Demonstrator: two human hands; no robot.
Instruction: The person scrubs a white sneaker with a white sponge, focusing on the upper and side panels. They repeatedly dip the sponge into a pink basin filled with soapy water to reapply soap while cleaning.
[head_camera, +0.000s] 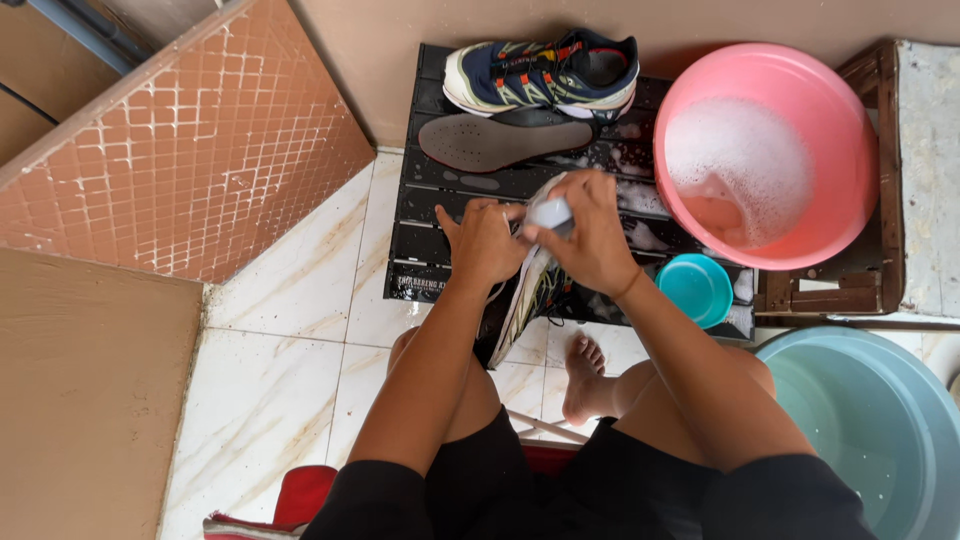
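Observation:
My left hand (483, 240) grips a sports shoe (530, 295) held upright over a black slatted mat (425, 215), its pale sole turned left. My right hand (590, 235) is closed around a small white brush-like object (550, 212) pressed against the top of the shoe. What exactly the white object is stays unclear. A second shoe (545, 72), navy and cream with orange accents, lies on its side at the mat's far edge. A grey insole (500, 140) lies flat just in front of it.
A pink basin (840, 150) of soapy foam sits at the right on a wooden crate (885, 270). A small teal bowl (698, 288) is by the mat, a large pale green tub (880, 420) lower right. My bare foot (582, 380) rests on the marble tiles; a red stool (300, 495) is under me.

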